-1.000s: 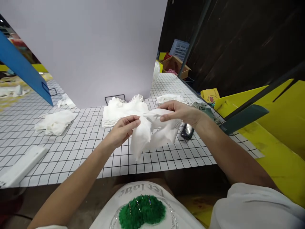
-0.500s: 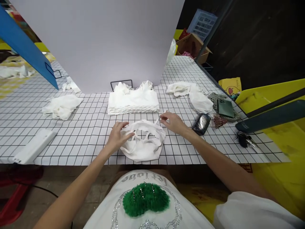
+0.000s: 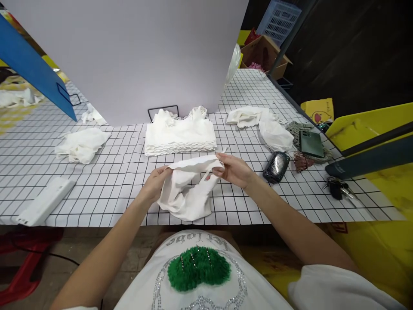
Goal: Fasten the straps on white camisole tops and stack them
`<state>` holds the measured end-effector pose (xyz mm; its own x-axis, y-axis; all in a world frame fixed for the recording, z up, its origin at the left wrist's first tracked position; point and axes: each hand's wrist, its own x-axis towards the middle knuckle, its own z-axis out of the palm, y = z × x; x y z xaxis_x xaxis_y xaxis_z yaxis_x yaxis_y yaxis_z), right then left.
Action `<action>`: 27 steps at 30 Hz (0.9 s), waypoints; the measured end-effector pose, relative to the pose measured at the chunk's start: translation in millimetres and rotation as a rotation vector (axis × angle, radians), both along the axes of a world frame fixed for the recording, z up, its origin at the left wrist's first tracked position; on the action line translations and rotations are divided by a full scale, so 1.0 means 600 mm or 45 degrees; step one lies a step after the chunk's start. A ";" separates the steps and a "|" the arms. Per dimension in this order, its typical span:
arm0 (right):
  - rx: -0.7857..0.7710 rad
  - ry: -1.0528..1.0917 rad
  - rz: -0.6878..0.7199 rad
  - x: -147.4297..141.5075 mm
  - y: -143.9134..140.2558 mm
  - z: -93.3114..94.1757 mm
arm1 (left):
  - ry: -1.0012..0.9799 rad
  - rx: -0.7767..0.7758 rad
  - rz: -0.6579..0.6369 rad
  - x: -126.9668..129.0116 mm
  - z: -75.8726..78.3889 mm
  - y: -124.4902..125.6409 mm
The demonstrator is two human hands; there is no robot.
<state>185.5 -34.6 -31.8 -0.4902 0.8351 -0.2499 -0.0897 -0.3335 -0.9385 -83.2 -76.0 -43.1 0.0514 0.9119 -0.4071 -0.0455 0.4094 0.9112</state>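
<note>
We saw left hand [image 3: 155, 184] and right hand [image 3: 235, 171] pinching a white garment [image 3: 189, 206], not yet folded; beyond them, stacked garments [image 3: 180, 134] looked done; loose cloth [image 3: 83, 145] left of the left hand lay unstacked.

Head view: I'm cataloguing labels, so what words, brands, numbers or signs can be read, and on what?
None reads with certainty.
White shirt: upside-down silver lettering, unclear.
Yellow packet: writing too small.
Dark green object at right: faint marking, too small.
Yellow surface, lower right: red marking, blurred.
</note>
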 end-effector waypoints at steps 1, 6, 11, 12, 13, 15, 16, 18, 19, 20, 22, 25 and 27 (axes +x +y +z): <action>-0.025 0.031 0.065 0.001 0.001 0.005 | -0.061 -0.054 0.034 0.001 0.011 -0.001; 0.217 -0.460 0.118 0.012 0.014 0.006 | -0.320 -0.027 0.070 -0.012 0.076 0.000; 0.182 -0.083 0.121 0.022 0.030 0.035 | -0.357 0.160 0.080 -0.017 0.107 0.002; 0.241 -0.125 0.057 0.019 0.029 0.044 | -0.358 0.162 0.099 -0.013 0.108 0.002; 0.349 -0.210 -0.043 0.013 0.026 0.051 | -0.359 0.166 0.115 -0.009 0.109 0.003; 0.593 -0.351 -0.190 -0.004 0.016 0.058 | -0.350 0.188 0.130 0.002 0.112 0.004; 0.676 -0.357 -0.178 -0.016 0.009 0.059 | -0.340 0.200 0.121 0.008 0.115 0.005; 0.684 -0.278 0.037 -0.043 -0.006 0.053 | -0.312 0.222 0.065 0.022 0.124 0.005; 0.643 -0.228 0.162 -0.058 -0.012 0.048 | -0.297 0.234 0.016 0.031 0.130 0.003; 0.603 -0.179 0.254 -0.072 -0.016 0.043 | -0.281 0.246 -0.058 0.041 0.136 -0.001; 0.566 -0.100 0.346 -0.097 -0.023 0.033 | -0.225 0.293 -0.273 0.067 0.145 -0.018; 0.598 -0.095 0.385 -0.112 -0.034 0.022 | -0.063 0.530 -0.615 0.112 0.143 -0.058; 0.614 -0.170 0.346 -0.102 -0.044 0.016 | 0.059 0.761 -0.740 0.135 0.131 -0.086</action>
